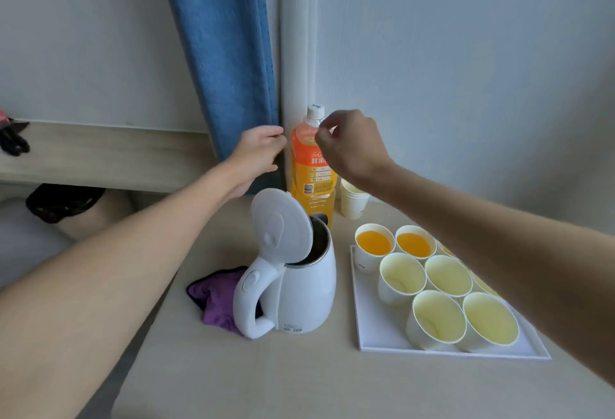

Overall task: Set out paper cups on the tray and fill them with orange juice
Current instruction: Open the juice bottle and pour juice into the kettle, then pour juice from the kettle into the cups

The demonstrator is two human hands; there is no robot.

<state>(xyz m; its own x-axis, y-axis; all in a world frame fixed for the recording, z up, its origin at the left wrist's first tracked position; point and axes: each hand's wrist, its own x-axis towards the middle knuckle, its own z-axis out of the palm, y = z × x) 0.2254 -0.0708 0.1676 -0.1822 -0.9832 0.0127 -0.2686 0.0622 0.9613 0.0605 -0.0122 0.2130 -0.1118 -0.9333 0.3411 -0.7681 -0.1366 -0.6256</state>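
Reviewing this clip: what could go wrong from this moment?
1. The kettle, lid open, stands right in front of the juice bottle; bringing the bottle forward may knock it.
2. The right forearm hangs over the tray and its cups, two already filled; lowering it may tip them.

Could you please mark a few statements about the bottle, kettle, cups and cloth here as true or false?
1. The orange juice bottle has its white cap on. True.
2. The kettle has its lid shut. False: the lid stands raised open.
3. At least two cups on the tray hold juice. True: the back-left cup and the second back cup are filled.
4. The purple cloth lies on the tray. False: it lies on the table by the kettle's handle.
5. The right hand is pouring juice. False: the bottle stands upright, with the hand near its neck.
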